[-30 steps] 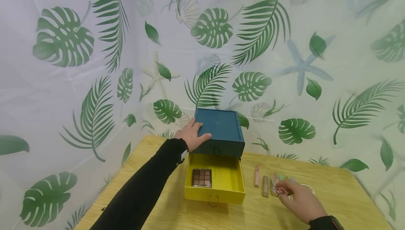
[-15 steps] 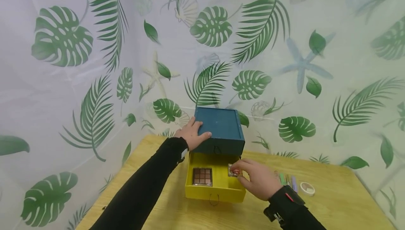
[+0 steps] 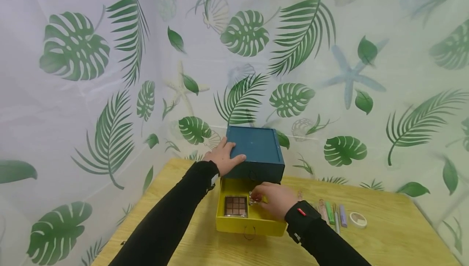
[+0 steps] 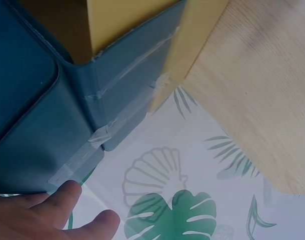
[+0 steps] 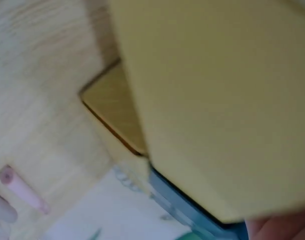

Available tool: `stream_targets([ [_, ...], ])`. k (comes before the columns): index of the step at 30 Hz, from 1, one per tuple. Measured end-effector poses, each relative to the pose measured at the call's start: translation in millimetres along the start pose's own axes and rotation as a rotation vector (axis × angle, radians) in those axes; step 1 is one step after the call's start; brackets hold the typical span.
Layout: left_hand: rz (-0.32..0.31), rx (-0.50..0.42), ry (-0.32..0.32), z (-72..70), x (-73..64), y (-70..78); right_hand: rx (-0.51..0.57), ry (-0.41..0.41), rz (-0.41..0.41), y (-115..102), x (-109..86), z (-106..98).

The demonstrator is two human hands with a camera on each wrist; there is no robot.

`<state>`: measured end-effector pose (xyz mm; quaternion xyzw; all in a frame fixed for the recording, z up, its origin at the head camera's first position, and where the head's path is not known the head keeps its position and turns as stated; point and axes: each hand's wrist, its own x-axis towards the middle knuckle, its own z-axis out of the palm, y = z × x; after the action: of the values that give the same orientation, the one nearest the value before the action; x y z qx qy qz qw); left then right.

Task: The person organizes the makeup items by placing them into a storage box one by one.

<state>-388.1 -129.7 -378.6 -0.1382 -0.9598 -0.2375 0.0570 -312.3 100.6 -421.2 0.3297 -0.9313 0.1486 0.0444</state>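
Note:
A dark blue box (image 3: 254,143) stands on the table with its yellow drawer (image 3: 253,227) pulled out. My left hand (image 3: 221,158) rests on the box's top left edge, fingers spread and thumb on the lid; in the left wrist view, fingertips (image 4: 67,192) lie by the taped blue side. Inside the drawer sits a brown eyeshadow palette (image 3: 236,206). My right hand (image 3: 278,200) pinches a small clear case (image 3: 253,198) with something red in it, just right of the palette. Whether the case touches the drawer floor cannot be seen. The right wrist view shows mostly blurred yellow drawer wall (image 5: 217,110).
Right of the drawer lie several slim items, including a green stick (image 3: 329,212), a purple stick (image 3: 342,216) and a pink tube (image 5: 23,190). A round white compact (image 3: 358,219) lies beyond them on the wooden table (image 3: 395,233). A leaf-print curtain hangs behind the box.
My right hand picked up the clear case from the items on the right and carried it left into the drawer, beside the palette. My left hand stays on the box.

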Motion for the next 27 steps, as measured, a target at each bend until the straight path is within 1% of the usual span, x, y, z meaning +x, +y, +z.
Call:
stream_targets([
  [4, 0.001, -0.005, -0.010, -1.1, -1.9, 0.9, -0.018, -0.050, 0.026, 2, 6.5, 12],
  [9, -0.009, 0.001, -0.019, -4.3, -5.3, 3.8, -0.022, -0.074, 0.037, 1, 10.7, 17],
  [13, -0.012, 0.005, -0.013, -4.8, -4.4, 3.0, -0.040, -0.081, 0.016, 1, 12.8, 19],
  [20, -0.005, -0.006, 0.001, -4.9, -1.4, 2.2, -0.072, -0.057, -0.041, 4, 13.5, 19],
  [21, -0.006, -0.007, 0.002, -5.0, -1.3, 2.2, -0.057, -0.050, -0.040, 5, 13.4, 18],
  [23, -0.007, -0.007, 0.004, -4.4, -1.3, 2.0, 0.015, -0.034, -0.022, 5, 12.1, 16],
  [27, -0.005, -0.006, 0.010, -1.1, -1.3, 1.0, 0.194, 0.013, 0.030, 6, 4.7, 13],
])
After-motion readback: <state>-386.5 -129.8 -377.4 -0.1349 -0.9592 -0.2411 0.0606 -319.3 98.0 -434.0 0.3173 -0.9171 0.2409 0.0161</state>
